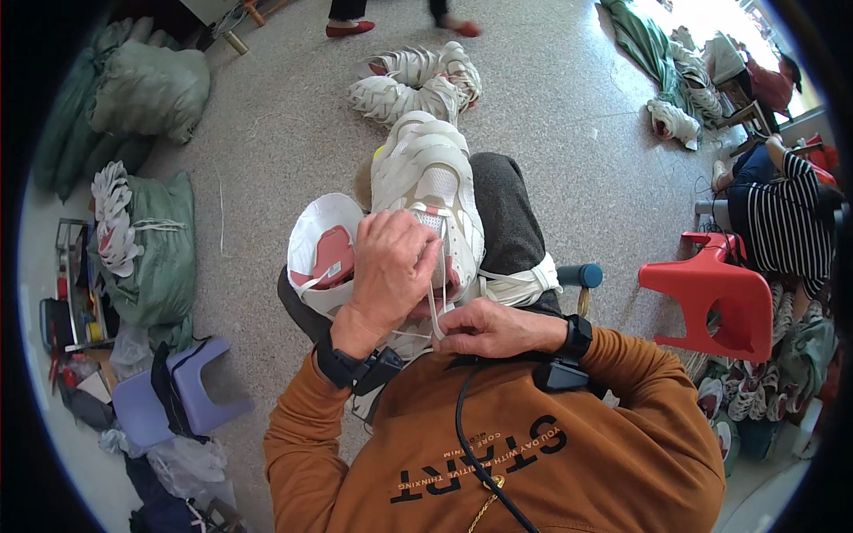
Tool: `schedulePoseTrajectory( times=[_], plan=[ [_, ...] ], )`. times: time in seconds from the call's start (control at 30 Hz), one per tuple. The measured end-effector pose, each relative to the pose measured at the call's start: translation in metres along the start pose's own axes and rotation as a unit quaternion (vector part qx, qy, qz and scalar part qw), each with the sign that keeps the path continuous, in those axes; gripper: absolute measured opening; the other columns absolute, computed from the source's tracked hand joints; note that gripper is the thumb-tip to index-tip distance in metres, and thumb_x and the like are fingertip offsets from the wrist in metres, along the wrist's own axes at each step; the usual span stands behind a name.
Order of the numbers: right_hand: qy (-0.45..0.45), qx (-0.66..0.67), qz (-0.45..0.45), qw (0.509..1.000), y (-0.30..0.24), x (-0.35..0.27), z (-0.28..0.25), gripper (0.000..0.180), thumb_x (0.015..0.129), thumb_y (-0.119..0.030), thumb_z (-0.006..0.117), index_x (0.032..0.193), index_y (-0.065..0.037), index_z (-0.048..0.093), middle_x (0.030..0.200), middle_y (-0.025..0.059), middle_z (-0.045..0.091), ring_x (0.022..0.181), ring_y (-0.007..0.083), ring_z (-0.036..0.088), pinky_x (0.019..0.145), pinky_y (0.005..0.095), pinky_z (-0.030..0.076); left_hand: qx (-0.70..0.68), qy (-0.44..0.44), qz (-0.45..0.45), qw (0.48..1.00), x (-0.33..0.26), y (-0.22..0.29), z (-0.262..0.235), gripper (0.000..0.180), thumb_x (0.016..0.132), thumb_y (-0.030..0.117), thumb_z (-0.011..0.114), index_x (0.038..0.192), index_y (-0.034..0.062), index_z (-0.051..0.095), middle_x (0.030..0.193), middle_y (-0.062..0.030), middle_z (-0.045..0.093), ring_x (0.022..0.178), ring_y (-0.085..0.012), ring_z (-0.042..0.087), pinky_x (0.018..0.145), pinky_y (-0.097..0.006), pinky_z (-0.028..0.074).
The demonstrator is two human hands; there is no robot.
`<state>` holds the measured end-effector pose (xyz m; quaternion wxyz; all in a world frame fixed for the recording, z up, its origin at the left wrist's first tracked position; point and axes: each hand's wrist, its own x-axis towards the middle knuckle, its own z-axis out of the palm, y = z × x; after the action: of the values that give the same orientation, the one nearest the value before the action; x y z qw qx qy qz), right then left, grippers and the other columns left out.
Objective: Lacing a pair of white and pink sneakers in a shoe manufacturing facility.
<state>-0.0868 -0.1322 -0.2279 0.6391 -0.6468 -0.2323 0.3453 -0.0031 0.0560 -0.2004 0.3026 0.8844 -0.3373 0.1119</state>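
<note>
A string of white shoe uppers point(435, 182) with pink linings lies over my lap, toes pointing away from me. A white shoelace point(433, 298) runs down from the nearest upper's eyelets between my hands. My left hand point(394, 262) is closed at the eyelets, thumb and forefinger pinching the lace. Lower and to the right, my right hand point(489, 328) is closed with the lace between thumb and fingers. Left of my left hand, a white upper point(311, 226) shows its pink tongue. A bundle of white laces point(520, 286) rests over my right thigh.
More nested uppers point(418, 80) lie on the floor ahead, near a passing person's red shoes point(349, 29). Sacks point(147, 89) and a purple stool point(169, 391) stand left. A red stool point(711, 293), shoes and a person in stripes point(789, 226) are at right.
</note>
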Motion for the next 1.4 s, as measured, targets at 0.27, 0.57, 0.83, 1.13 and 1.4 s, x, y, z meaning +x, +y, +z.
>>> schedulePoseTrajectory(
  times=[0.27,0.57,0.83,1.13,1.4],
  plan=[
    [0.14,-0.078,-0.173,0.972,-0.04,-0.025,-0.047,0.011,0.096,-0.009,0.063,0.1,-0.003,0.072,0.108,0.01,0.062,0.099,0.0194,0.059,0.089,0.033,0.048,0.03,-0.054,-0.076,0.995,-0.014,0.002,-0.007,0.007,0.085,0.015,0.07,0.087,0.0094,0.065,0.087,-0.0062,0.059,0.09,-0.0276,0.058,0.087,-0.042,0.04],
    [0.003,0.169,-0.005,0.986,-0.04,-0.05,-0.062,0.017,0.103,-0.013,0.055,0.097,0.001,0.065,0.087,0.001,0.064,0.083,0.0087,0.06,0.078,0.0255,0.049,0.094,-0.111,-0.041,0.989,-0.008,0.009,0.017,0.018,0.082,0.024,0.072,0.082,0.0063,0.067,0.092,-0.009,0.059,0.097,-0.0271,0.056,0.098,-0.048,0.035],
    [0.045,0.231,0.086,0.968,0.002,-0.048,-0.066,0.013,0.101,-0.01,0.054,0.103,-0.001,0.064,0.086,0.0017,0.066,0.072,0.0073,0.059,0.065,0.0227,0.049,-0.049,-0.109,-0.116,0.986,-0.005,0.005,0.011,0.012,0.084,0.017,0.072,0.083,0.0089,0.063,0.085,-0.0035,0.062,0.091,-0.0248,0.06,0.095,-0.045,0.034],
    [0.238,-0.105,0.031,0.965,0.004,0.007,-0.04,0.034,0.1,-0.03,0.064,0.092,0.003,0.063,0.074,0.0107,0.058,0.068,0.0156,0.054,0.061,0.0356,0.044,-0.392,-0.101,-0.315,0.858,0.005,-0.012,-0.017,0.006,0.099,0.006,0.058,0.102,0.001,0.06,0.074,-0.0006,0.064,0.069,-0.007,0.058,0.067,-0.024,0.045],
    [0.183,0.028,0.051,0.981,0.02,-0.006,-0.061,0.034,0.105,-0.03,0.056,0.086,-0.002,0.061,0.071,-0.0026,0.055,0.059,0.0071,0.047,0.054,0.0245,0.037,-0.334,-0.24,-0.322,0.853,-0.001,-0.054,-0.03,0.011,0.099,0.011,0.063,0.102,-0.0003,0.062,0.067,0.0028,0.061,0.062,-0.0022,0.053,0.056,-0.022,0.042]
  ],
)
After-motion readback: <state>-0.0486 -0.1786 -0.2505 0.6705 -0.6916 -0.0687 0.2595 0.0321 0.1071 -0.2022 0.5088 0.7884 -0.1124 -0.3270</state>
